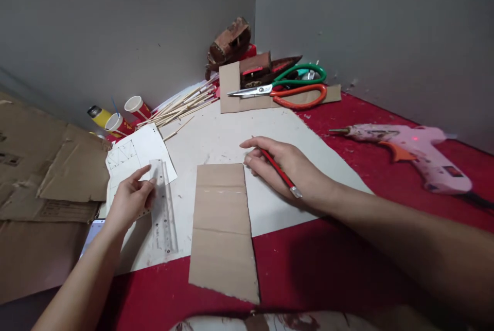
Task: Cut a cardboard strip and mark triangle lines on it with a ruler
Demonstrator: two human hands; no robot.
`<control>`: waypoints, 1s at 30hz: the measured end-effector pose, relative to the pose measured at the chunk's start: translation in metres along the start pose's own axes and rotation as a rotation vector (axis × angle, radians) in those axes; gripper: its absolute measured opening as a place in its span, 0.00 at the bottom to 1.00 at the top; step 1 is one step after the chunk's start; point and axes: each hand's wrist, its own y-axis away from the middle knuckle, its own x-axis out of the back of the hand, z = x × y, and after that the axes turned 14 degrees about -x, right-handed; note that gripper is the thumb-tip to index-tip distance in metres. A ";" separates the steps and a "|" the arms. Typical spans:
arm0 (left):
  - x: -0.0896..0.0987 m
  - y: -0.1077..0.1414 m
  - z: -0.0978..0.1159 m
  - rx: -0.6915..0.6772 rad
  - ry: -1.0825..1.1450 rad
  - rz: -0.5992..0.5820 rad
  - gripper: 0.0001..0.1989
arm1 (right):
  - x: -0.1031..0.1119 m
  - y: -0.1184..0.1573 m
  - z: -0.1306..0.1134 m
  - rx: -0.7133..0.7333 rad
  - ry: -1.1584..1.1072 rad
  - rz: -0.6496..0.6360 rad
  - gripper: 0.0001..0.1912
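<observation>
My left hand (133, 198) pinches the upper part of a clear plastic ruler (165, 223), which stands over the white sheet (216, 138) left of the cardboard. In my right hand (283, 169) is a red pencil (278, 170), held between thumb and fingers, its clear end toward me. The right fingertips are at the top right corner of a brown cardboard piece (222, 228). That piece lies partly on the white sheet and partly on the red table cover. A paper with drawn lines (143, 152) lies just beyond my left hand.
Scissors (278, 90) rest on cardboard at the back, near wooden sticks (185, 104) and paper cups (138, 107). A pink glue gun (420, 153) lies at right. Large cardboard (46, 176) and a phone (91, 236) are at left. Grey walls stand behind.
</observation>
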 end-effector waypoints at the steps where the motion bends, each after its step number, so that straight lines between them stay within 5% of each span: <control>1: -0.001 0.001 -0.005 0.006 -0.001 -0.017 0.40 | 0.000 0.000 0.000 0.008 0.062 0.000 0.11; 6: 0.000 0.001 -0.023 -0.042 -0.129 -0.048 0.35 | -0.003 -0.003 0.001 0.021 0.230 0.031 0.17; 11: -0.005 0.016 -0.022 -0.248 -0.408 0.142 0.32 | -0.004 -0.005 0.003 -0.048 0.118 -0.040 0.10; 14: -0.024 0.035 -0.013 -0.325 -0.416 -0.050 0.32 | -0.006 -0.001 -0.001 -0.108 0.077 -0.063 0.09; 16: -0.038 0.043 -0.006 -0.248 -0.267 -0.199 0.34 | -0.008 0.003 -0.004 -0.142 0.058 -0.088 0.10; 19: -0.055 0.043 0.002 -0.121 0.005 -0.267 0.36 | -0.008 0.005 -0.004 -0.174 0.022 -0.128 0.17; 25: -0.064 0.042 0.005 -0.092 0.102 -0.301 0.35 | -0.005 0.000 0.004 -0.116 0.012 -0.158 0.23; 30: -0.046 0.049 0.003 -0.268 -0.287 -0.191 0.31 | -0.006 0.001 0.004 -0.033 0.082 -0.086 0.20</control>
